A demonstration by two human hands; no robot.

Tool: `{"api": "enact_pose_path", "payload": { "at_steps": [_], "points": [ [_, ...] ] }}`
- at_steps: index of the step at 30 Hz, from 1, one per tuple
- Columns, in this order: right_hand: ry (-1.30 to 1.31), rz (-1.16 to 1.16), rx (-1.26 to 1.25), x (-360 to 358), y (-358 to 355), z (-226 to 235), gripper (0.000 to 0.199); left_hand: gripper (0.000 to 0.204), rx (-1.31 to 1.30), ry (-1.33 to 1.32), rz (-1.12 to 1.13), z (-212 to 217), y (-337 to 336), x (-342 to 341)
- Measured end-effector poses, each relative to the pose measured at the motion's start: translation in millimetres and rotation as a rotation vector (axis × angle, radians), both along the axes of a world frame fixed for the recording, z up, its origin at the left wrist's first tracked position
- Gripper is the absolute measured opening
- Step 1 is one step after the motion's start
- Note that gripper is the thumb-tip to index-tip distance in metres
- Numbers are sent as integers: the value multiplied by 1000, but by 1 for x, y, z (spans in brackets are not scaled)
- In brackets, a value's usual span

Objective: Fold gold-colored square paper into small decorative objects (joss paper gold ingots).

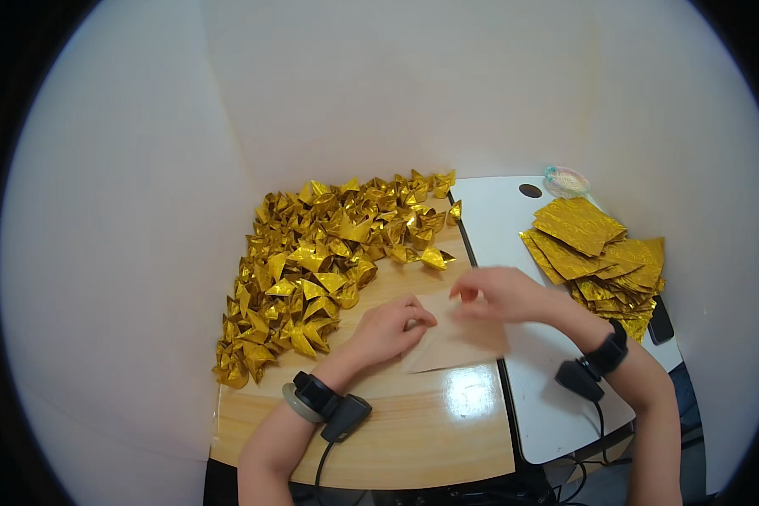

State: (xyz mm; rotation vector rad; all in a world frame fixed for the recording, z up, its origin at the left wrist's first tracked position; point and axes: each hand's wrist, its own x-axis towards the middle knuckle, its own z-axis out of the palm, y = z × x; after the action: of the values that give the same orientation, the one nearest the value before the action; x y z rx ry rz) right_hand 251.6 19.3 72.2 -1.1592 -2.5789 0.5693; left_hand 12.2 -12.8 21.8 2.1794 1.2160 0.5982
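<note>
A thin pale sheet of paper lies at the right part of the wood-patterned board, its lower right corner reaching the board's edge. Bent at the wrist, my left hand rests at the sheet's left edge, with its fingers curled closed on the paper. My right hand hovers over the sheet's far right part, thumb and fingers drawn together in a pinch at its far edge. The paper blurs slightly under that hand, and the exact grip of the fingertips is hard to see.
Folded gold foil pieces heap over the board's left and far sides. Stacked gold foil sheets lie on the white table at right, by a dark phone-like object and a pastel knitted item. Cables hang from both wristbands.
</note>
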Motion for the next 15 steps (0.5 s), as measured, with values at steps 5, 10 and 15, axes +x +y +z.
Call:
{"api": "enact_pose_path", "payload": {
  "at_steps": [5, 10, 15],
  "points": [
    [-111, 299, 373, 6, -37, -28, 52, 14, 166, 40, 47, -11, 14, -10],
    [-236, 251, 191, 3, -35, -13, 49, 13, 230, -122, -79, -19, 20, -15],
    [82, 145, 34, 18, -8, -33, 46, 40, -363, -504, 80, -10, 18, -10]
  ]
}}
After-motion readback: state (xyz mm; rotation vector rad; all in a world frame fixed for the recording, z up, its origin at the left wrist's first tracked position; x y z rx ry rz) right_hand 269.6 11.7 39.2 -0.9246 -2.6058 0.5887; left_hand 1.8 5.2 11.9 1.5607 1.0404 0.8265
